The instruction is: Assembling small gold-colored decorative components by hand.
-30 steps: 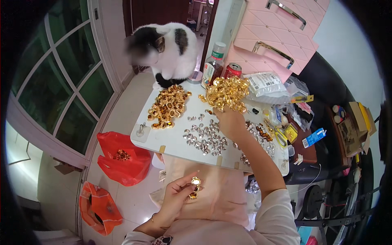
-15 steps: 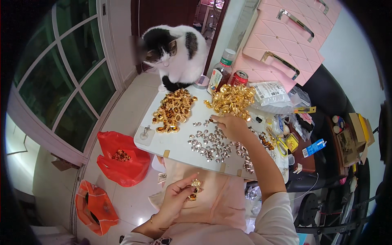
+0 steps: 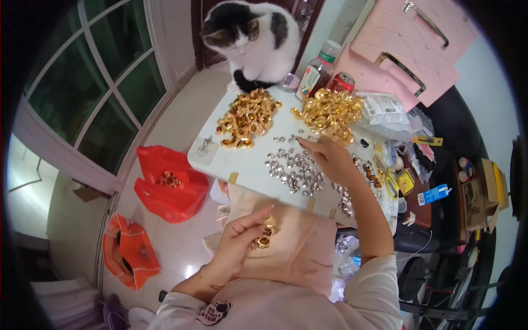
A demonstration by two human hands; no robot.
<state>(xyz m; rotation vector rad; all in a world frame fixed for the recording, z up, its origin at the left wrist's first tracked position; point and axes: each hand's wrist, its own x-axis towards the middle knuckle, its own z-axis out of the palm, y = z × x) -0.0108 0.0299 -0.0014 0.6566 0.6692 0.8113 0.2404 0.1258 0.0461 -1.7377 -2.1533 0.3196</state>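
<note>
My left hand (image 3: pixel 237 242), over my lap, pinches a short gold-coloured linked strip set with amber stones (image 3: pixel 268 234) between thumb and fingers. Above the white table my right hand (image 3: pixel 334 158) reaches forward, index finger stretched out. Its fingertip is at the upper edge of a spread of small silvery gems (image 3: pixel 297 169). A dark spot shows at that fingertip, too small to identify. The other right fingers are partly hidden under the hand. Just beyond lies a heap of shiny gold pieces (image 3: pixel 330 110). A second heap, of gold settings with amber stones (image 3: pixel 247 118), is farther left.
A black-and-white cat (image 3: pixel 264 44) sits at the table's far edge. Nearby stand a bottle (image 3: pixel 316 71) and a red can (image 3: pixel 342 82). Yellow-handled scissors (image 3: pixel 391 186) and plastic packets (image 3: pixel 385 113) lie right. A red bag (image 3: pixel 170 192) and an orange bag (image 3: pixel 132 253) rest on the floor.
The whole view has shifted, so the table and cat appear higher and farther right. My left hand still holds the gold strip; my right hand stays by the silvery gems.
</note>
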